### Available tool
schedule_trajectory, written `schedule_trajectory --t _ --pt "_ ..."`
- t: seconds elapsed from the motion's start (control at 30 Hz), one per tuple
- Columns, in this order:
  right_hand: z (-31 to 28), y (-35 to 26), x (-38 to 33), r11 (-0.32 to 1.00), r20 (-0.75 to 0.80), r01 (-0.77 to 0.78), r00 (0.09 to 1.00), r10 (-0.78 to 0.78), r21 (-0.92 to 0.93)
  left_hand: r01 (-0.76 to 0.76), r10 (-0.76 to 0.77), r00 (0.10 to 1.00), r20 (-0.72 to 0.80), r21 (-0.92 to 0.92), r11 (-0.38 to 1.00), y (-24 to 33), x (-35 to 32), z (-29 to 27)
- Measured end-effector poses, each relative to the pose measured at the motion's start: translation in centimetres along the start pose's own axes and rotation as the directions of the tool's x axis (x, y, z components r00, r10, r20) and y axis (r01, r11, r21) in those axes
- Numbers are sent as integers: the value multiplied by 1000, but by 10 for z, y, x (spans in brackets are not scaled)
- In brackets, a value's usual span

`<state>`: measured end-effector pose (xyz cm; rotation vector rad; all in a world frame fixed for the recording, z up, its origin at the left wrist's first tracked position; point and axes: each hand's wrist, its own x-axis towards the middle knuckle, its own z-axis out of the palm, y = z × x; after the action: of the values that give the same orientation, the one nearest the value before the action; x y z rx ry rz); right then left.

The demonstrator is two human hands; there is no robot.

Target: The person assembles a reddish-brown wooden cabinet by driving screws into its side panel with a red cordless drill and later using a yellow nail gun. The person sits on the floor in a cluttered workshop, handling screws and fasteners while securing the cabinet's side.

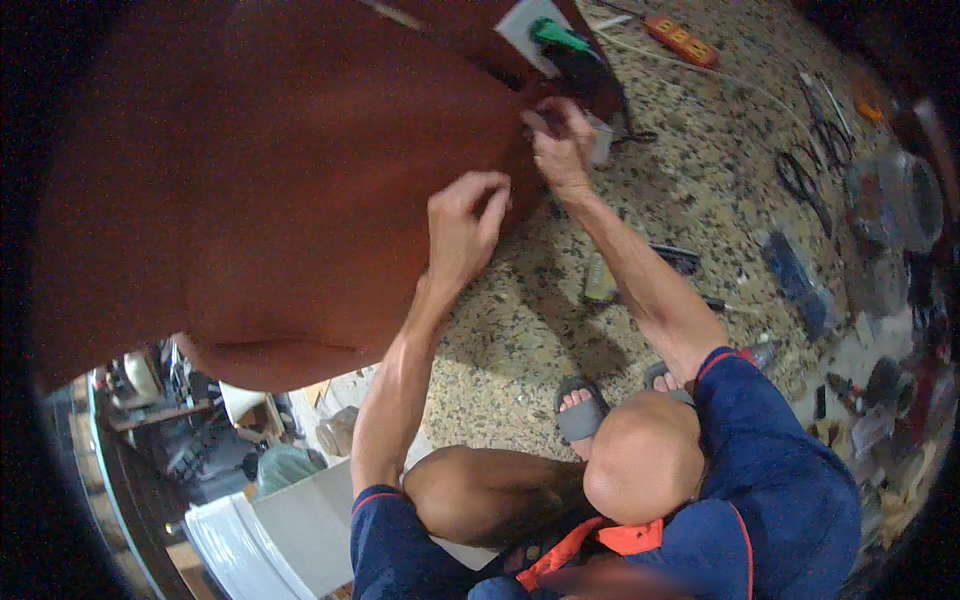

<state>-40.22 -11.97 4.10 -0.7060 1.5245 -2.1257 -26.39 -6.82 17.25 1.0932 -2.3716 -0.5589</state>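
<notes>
— What are the hands doing?
— The left hand (462, 222) is curled, fingers pinching the edge of the big reddish-brown sheet (270, 180). The right hand (560, 140), farther along that edge, pinches it too, near a green clip (556, 38).
— And the sheet?
— Raised over the speckled floor (690, 190), filling the upper left.
— Around it?
— Black scissors (805, 185) and an orange power strip (682, 40) lie on the floor, well apart.

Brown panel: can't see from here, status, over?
Left hand pinching brown panel edge. Right hand gripping same edge higher up. Nothing between them.
</notes>
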Motion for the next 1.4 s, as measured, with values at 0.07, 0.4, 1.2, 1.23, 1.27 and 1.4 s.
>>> schedule_trajectory --t 0.07,0.4,1.2,1.23,1.27,1.4 --pt "-1 -2 0 989 -9 106 994 -108 -102 -73 79 994 -79 67 995 2 43 29" --pt "-18 -7 5 987 74 106 991 -115 121 389 -324 859 -396 94 917 19 83 65" --pt "-43 7 54 946 537 303 782 -315 114 530 -457 790 -408 84 844 5 95 75" --pt "-43 7 54 901 511 424 758 -406 86 523 -451 794 -408 82 848 6 95 75" --pt "-42 7 55 870 499 485 734 -460 88 526 -455 791 -409 74 847 7 95 75" --pt "-40 10 59 793 526 607 660 -536 47 529 -442 777 -447 85 844 14 93 78"
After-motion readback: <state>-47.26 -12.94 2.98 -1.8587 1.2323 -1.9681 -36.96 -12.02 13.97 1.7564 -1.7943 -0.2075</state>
